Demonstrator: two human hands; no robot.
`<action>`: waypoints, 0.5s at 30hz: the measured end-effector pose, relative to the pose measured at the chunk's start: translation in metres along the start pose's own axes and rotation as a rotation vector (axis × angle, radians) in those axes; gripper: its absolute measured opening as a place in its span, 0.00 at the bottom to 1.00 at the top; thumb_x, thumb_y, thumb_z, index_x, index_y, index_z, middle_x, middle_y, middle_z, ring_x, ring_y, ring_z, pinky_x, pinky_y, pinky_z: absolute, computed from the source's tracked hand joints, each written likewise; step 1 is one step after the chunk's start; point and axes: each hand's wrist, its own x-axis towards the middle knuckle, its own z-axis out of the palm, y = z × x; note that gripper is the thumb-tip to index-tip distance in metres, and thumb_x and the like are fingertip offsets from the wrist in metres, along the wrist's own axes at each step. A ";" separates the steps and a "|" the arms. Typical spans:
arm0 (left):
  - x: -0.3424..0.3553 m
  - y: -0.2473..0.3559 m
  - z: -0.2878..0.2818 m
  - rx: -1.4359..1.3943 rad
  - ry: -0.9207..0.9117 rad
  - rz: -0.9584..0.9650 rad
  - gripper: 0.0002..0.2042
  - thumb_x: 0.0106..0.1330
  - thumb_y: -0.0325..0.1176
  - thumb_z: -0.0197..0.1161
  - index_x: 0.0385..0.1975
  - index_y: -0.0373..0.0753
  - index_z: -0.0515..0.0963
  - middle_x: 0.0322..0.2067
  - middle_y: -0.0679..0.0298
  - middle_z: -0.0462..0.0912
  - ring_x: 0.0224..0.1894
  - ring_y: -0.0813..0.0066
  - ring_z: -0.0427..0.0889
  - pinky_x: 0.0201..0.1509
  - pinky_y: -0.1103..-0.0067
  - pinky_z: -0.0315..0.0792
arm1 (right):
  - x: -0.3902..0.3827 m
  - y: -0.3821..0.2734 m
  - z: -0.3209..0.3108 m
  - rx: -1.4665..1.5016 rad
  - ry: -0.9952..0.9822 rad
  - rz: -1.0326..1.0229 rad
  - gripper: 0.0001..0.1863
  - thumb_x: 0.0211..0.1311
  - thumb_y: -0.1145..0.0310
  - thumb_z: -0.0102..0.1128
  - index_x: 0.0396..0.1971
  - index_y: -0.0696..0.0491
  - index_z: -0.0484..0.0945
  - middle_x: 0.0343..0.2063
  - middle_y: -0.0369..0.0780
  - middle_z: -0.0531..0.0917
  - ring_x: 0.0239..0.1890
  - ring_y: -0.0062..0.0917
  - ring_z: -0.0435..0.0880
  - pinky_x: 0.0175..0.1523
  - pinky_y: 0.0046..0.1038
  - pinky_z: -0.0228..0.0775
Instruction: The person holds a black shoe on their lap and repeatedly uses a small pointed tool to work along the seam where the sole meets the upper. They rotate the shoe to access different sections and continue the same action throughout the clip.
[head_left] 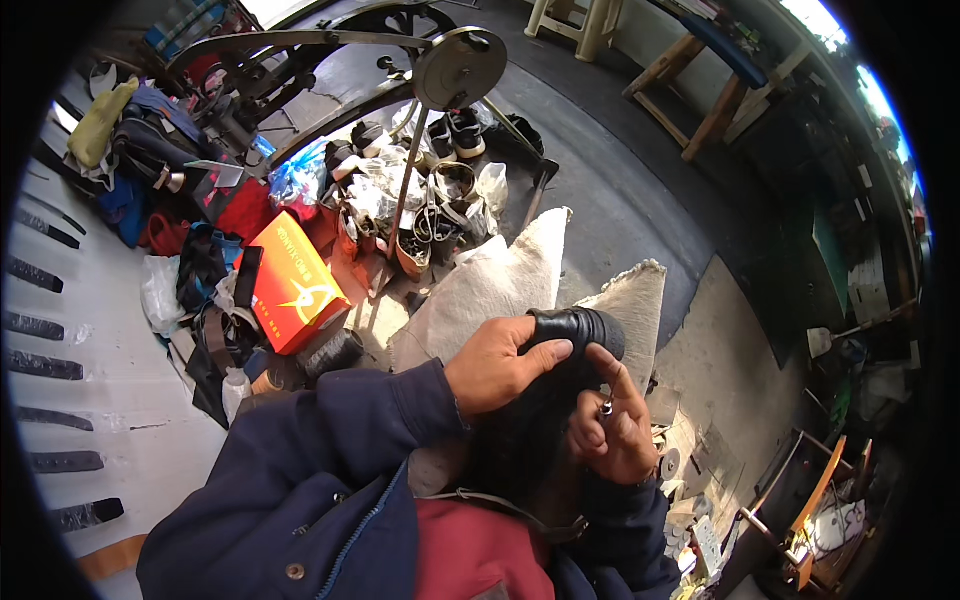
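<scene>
My left hand is closed around a black leather shoe or boot, near its rounded end above my lap. My right hand has its index finger raised to the item's edge, while the other fingers curl round a small metal tool, its shape mostly hidden. A pale, rough cloth with pointed, frayed corners lies over my lap beneath the shoe. Dark material below my hands is too shadowed to make out.
A black metal hand-cranked machine stands ahead over piled shoes and bags. An orange-red box and clutter sit front-left. A pale board bears dark strips. Wooden stools stand back right; tools and scraps lie lower right.
</scene>
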 end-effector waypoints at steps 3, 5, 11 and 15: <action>0.001 0.001 0.000 -0.004 0.009 -0.097 0.15 0.79 0.34 0.59 0.58 0.32 0.79 0.45 0.68 0.86 0.46 0.84 0.81 0.50 0.81 0.77 | -0.013 -0.010 -0.021 0.361 0.107 -0.257 0.18 0.76 0.52 0.56 0.42 0.54 0.71 0.19 0.29 0.63 0.16 0.13 0.55 0.23 0.21 0.50; 0.003 0.001 0.003 0.002 0.032 -0.065 0.16 0.77 0.35 0.62 0.58 0.33 0.80 0.45 0.68 0.86 0.46 0.83 0.81 0.51 0.80 0.77 | -0.031 -0.006 -0.023 0.250 0.072 -0.264 0.18 0.77 0.52 0.55 0.39 0.53 0.70 0.18 0.30 0.64 0.15 0.13 0.54 0.22 0.21 0.48; 0.010 0.014 0.013 0.280 -0.009 0.017 0.20 0.63 0.38 0.76 0.50 0.33 0.82 0.40 0.60 0.88 0.42 0.77 0.84 0.51 0.75 0.78 | -0.054 -0.008 -0.018 -0.740 0.159 -0.216 0.18 0.65 0.58 0.67 0.33 0.62 0.85 0.18 0.37 0.76 0.18 0.22 0.71 0.27 0.25 0.60; 0.014 0.018 0.014 0.289 -0.003 -0.129 0.18 0.62 0.33 0.75 0.50 0.33 0.83 0.41 0.62 0.89 0.42 0.77 0.84 0.52 0.75 0.78 | -0.049 0.010 -0.019 -0.905 0.305 -0.162 0.21 0.76 0.61 0.55 0.22 0.58 0.72 0.16 0.36 0.72 0.19 0.23 0.68 0.27 0.26 0.59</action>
